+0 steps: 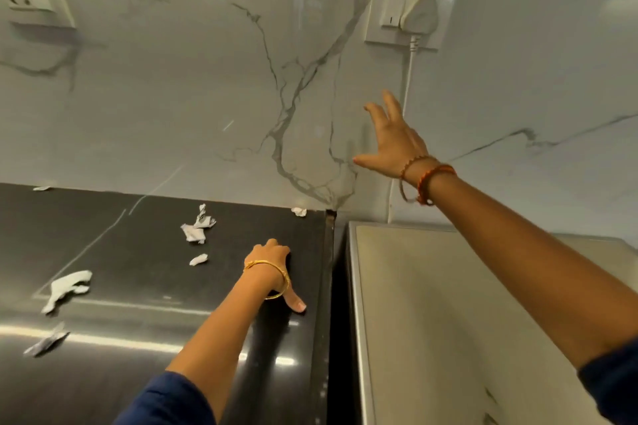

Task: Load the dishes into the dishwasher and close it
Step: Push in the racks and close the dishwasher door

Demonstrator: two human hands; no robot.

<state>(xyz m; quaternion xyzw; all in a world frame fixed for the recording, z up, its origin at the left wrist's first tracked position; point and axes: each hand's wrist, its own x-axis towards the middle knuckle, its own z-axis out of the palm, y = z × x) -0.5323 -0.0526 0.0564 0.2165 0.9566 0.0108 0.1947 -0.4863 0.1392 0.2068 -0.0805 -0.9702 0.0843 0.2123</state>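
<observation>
A marble-veined wall (207, 79) fills the upper view. Below it to the left lies a dark countertop (138, 286); to the right, a pale flat-topped appliance (448, 321), separated from the countertop by a narrow gap. Whether it is the dishwasher cannot be told, and no dishes show. The right hand (393, 145) is raised before the wall above the appliance's back edge, fingers spread and straight, grasping nothing and well apart from the appliance top. The left hand (272, 269) rests on the countertop near its right edge, thumb extended; its fingers are hidden behind the knuckles, so their state cannot be told. A wall socket (411, 10) carries a white plug (419, 12). Torn paper scraps (196, 228) lie on the countertop.
</observation>
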